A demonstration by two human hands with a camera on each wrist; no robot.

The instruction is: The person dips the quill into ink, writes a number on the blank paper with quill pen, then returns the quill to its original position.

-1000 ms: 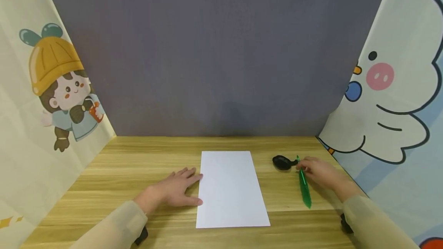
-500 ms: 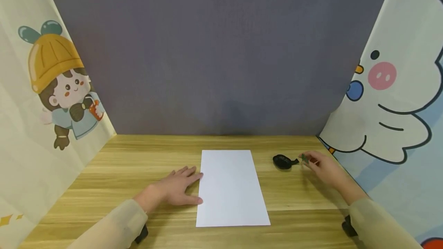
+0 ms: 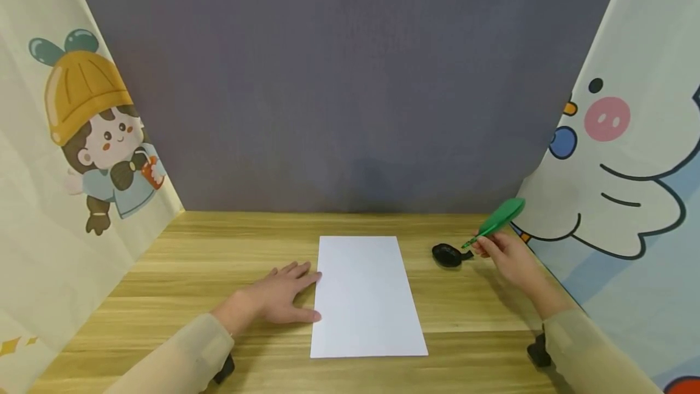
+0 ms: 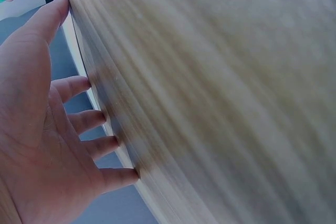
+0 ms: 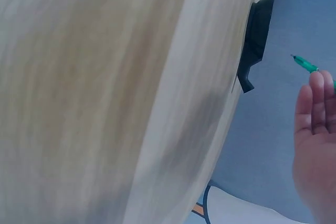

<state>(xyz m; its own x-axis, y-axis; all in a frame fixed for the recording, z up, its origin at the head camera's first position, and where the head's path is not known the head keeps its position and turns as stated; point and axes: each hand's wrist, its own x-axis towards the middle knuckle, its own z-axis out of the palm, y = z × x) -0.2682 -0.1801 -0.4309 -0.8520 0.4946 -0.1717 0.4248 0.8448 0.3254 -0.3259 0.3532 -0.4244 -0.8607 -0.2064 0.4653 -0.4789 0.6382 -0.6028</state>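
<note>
In the head view my right hand [image 3: 507, 259] pinches a green feather pen [image 3: 500, 216], raised above the table. Its plume slants up to the right, and its tip points down to the left. A small black pan-shaped dish [image 3: 446, 255] sits just left of that tip; its short handle shows in the right wrist view, where the dish [image 5: 257, 32] stands apart from the pen point [image 5: 304, 63]. My left hand [image 3: 280, 298] lies spread on the table, index finger and thumb touching the left edge of a white sheet of paper [image 3: 367, 297].
The wooden table [image 3: 219, 242] ends at a dark grey back panel [image 3: 339, 90]. Cartoon-printed cloths hang at both sides, the right cloth [image 3: 634, 199] close to my right hand.
My right hand has lifted the feather pen off the table and turned it, so the plume that pointed toward me now points up and away. The left hand, paper and black dish stay put.
</note>
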